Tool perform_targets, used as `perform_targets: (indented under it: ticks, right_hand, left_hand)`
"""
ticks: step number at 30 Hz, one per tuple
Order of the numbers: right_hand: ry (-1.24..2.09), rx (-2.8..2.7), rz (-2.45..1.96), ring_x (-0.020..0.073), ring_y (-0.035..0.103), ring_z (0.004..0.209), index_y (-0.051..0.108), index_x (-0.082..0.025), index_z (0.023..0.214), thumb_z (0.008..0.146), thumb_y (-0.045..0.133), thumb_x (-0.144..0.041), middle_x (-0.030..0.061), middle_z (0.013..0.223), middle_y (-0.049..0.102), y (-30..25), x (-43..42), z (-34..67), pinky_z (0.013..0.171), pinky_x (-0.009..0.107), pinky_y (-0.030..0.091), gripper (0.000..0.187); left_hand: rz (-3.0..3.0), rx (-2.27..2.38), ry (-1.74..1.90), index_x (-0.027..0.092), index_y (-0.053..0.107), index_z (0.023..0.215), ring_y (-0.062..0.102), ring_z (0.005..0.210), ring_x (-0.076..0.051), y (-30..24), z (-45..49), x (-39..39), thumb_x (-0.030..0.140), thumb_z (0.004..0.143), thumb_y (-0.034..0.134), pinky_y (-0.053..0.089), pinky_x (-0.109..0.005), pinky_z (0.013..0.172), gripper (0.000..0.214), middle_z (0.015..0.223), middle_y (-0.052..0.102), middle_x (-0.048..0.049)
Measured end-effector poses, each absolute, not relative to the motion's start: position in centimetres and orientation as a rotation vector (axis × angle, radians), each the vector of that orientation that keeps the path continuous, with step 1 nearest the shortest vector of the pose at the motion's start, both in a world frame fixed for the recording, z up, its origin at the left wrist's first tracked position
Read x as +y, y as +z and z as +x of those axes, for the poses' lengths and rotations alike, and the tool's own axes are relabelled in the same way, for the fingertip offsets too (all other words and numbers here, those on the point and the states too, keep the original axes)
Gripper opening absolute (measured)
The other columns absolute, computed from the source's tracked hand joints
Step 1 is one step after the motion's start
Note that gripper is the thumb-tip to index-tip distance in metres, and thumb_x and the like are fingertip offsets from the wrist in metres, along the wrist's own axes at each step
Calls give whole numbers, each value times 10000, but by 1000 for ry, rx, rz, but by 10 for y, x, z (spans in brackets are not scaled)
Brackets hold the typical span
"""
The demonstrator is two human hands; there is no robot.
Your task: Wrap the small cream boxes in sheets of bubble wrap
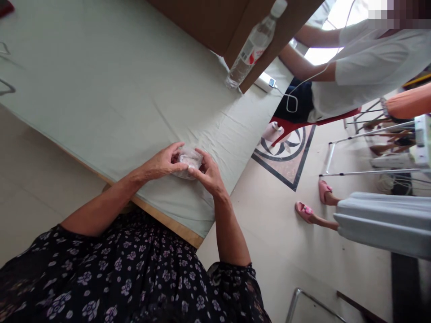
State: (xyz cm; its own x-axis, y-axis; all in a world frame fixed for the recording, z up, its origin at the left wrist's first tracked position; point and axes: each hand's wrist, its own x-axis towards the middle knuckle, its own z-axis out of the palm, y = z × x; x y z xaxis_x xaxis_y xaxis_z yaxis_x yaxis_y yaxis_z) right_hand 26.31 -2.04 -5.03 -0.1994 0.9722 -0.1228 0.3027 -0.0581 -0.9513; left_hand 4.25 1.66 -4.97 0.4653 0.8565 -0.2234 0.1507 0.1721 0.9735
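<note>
Between my hands, just above or on the pale green tablecloth (pixel 111 80), is a small crumpled clear plastic bag (pixel 189 158) with something whitish in it that I cannot make out. My left hand (pixel 164 161) curls round the bag's left side, thumb at its near edge. From the right, my right hand (pixel 208 172) closes on it with thumb and fingers. Both thumbs nearly meet at the front of the bag.
A clear plastic bottle (pixel 252 49) with a red and white label stands by a brown cardboard box (pixel 198 18). Behind the box a white device (pixel 265 82) has a cable. At right, a seated person in a white shirt (pixel 367 67) and someone in pink slippers (pixel 305 212). The table's wooden edge (pixel 168 224) is close to me.
</note>
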Motion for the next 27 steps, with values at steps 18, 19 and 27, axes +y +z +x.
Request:
perform_targets:
  ticks: [18, 19, 27]
  right_hand:
    - [1048, -1558, -1409, 295, 598, 1398, 524, -260, 1554, 946, 621, -654, 113, 1559, 615, -63, -27, 246, 1192, 493, 480, 731]
    - [1042, -1556, -1410, 296, 591, 1408, 524, -259, 1553, 950, 618, -652, 115, 1565, 612, -64, -27, 246, 1199, 495, 473, 727]
    - [997, -1529, -1296, 299, 654, 1307, 513, -251, 1547, 972, 560, -713, 140, 1397, 707, -70, -18, 243, 1177, 529, 487, 739]
  left_hand:
    - [1246, 969, 605, 97, 395, 1622, 663, 1336, -357, -48, 42, 19, 424, 757, 783, 548, -493, 1106, 1003, 1407, 688, -215]
    - [1252, 960, 594, 106, 384, 1631, 658, 1344, -355, -49, 41, 20, 411, 757, 776, 548, -491, 1105, 1005, 1422, 681, -214]
    - [1151, 955, 598, 96, 386, 1635, 621, 1378, -381, -49, 42, 23, 363, 711, 823, 501, -509, 1145, 1056, 1466, 653, -223]
